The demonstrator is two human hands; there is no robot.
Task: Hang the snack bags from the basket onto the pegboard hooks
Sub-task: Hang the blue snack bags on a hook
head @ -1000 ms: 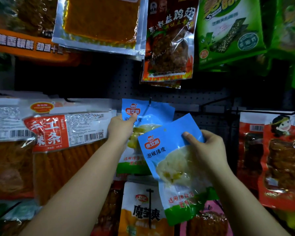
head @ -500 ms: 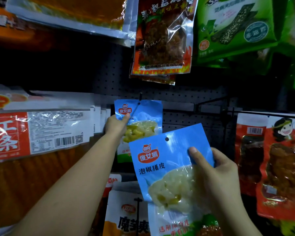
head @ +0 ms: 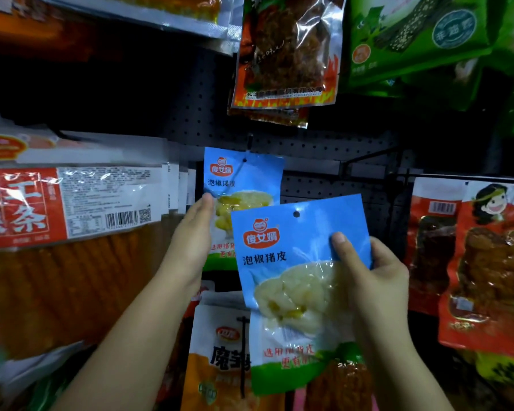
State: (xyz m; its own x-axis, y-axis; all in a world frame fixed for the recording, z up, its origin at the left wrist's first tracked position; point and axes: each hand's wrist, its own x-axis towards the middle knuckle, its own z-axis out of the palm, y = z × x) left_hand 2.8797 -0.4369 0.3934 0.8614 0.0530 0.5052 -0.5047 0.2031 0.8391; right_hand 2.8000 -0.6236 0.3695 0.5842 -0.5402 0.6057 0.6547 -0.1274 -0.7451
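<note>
The dark pegboard (head: 324, 143) fills the far wall, crowded with hanging snacks: long red packs (head: 72, 203) at left, red bags (head: 472, 262) at right. One blue bag (head: 244, 185) already hangs on its hook (head: 249, 143) at centre, so that one looks done. A second blue bag (head: 297, 277), nearer and right of it, is not yet hung; the right hand (head: 374, 280) pinches it, thumb on the front. The left hand (head: 195, 232), fingers straight, touches the hung bag's left edge. The basket is out of view.
</note>
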